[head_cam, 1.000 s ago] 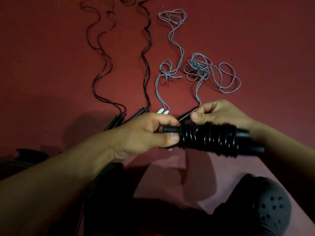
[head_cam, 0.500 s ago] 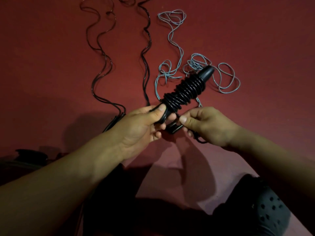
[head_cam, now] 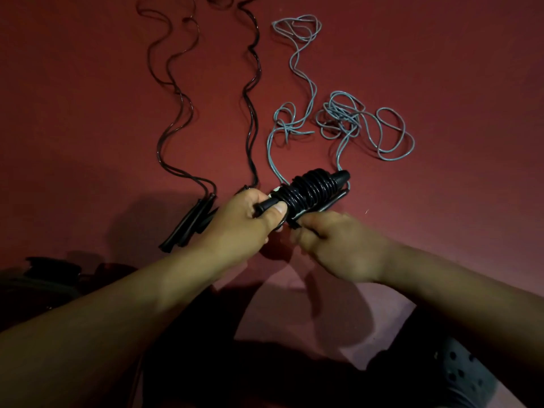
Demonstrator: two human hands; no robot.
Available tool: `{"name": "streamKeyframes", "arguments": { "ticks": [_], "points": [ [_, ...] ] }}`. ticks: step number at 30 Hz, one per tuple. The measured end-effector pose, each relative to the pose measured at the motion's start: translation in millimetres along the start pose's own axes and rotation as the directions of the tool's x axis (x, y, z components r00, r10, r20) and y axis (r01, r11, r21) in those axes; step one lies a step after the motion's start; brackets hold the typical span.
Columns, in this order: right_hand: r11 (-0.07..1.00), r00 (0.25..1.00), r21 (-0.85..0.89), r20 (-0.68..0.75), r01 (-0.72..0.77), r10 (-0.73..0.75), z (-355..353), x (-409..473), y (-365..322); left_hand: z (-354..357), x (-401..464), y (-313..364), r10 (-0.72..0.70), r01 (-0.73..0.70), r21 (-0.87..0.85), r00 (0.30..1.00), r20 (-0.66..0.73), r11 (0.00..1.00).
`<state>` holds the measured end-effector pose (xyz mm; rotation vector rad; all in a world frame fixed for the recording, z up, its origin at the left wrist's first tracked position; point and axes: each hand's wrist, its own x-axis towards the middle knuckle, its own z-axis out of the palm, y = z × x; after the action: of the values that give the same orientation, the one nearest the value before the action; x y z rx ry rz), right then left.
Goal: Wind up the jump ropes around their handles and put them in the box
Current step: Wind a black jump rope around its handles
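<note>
Head view: the left hand [head_cam: 244, 219] grips the wound black rope [head_cam: 309, 191] above the red floor [head_cam: 441, 69] while the right hand [head_cam: 332, 245] pinches its loose end just beside the coils; a slack pinch could, I judge, let them spring undone.
</note>
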<state>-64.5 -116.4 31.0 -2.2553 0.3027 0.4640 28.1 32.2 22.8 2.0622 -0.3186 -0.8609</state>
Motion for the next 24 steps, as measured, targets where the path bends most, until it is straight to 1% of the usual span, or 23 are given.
{"name": "streamKeyframes", "arguments": {
  "ticks": [2, 5, 9, 11, 13, 14, 15, 17, 19, 21, 24],
  "points": [
    [0.997, 0.998, -0.057, -0.008, 0.059, -0.060, 1, -2, -4, -1, 0, -1, 0.018, -0.016, 0.060, 0.999, -0.036, 0.998],
    [0.990, 0.993, -0.080, -0.011, 0.114, -0.115, -1, -6, -10, -1, 2, -3, 0.024, -0.017, 0.146, 0.999, -0.045, 0.989],
    [0.992, 0.997, -0.106, 0.028, 0.074, -0.071, -2, -5, -11, 1, 2, -4, 0.028, -0.017, 0.205, 0.998, -0.050, 0.979],
    [0.998, 0.998, -0.059, 0.051, 0.028, -0.025, 0, -5, -14, 0, 3, -2, 0.035, -0.020, 0.218, 0.997, -0.067, 0.976],
    [0.994, 0.992, 0.084, 0.117, -0.066, 0.056, -1, -7, -17, -2, 3, -1, 0.029, -0.013, 0.203, 0.997, -0.078, 0.979],
    [0.988, 0.987, 0.122, 0.140, -0.093, 0.076, -1, -8, -18, -3, 3, 0, 0.019, -0.004, 0.189, 0.997, -0.079, 0.982],
    [0.989, 0.987, 0.119, 0.144, -0.092, 0.074, -2, -9, -18, -4, 4, 0, 0.010, 0.005, 0.179, 0.997, -0.082, 0.984],
    [0.997, 0.993, 0.038, 0.100, -0.061, 0.057, -4, -9, -17, -5, 4, -1, 0.002, 0.016, 0.180, 0.995, -0.097, 0.984],
    [0.999, 0.999, -0.054, 0.036, -0.003, 0.005, -6, -10, -17, -6, 5, -5, 0.005, 0.017, 0.188, 0.993, -0.118, 0.982],
    [0.996, 1.000, -0.091, -0.004, 0.023, -0.023, -9, -10, -15, -6, 5, -8, 0.017, 0.009, 0.208, 0.992, -0.123, 0.978],
    [0.992, 0.998, -0.119, -0.047, 0.032, -0.037, -13, -8, -15, -7, 5, -10, 0.054, -0.037, 0.239, 0.996, -0.064, 0.970]
  ]
}}
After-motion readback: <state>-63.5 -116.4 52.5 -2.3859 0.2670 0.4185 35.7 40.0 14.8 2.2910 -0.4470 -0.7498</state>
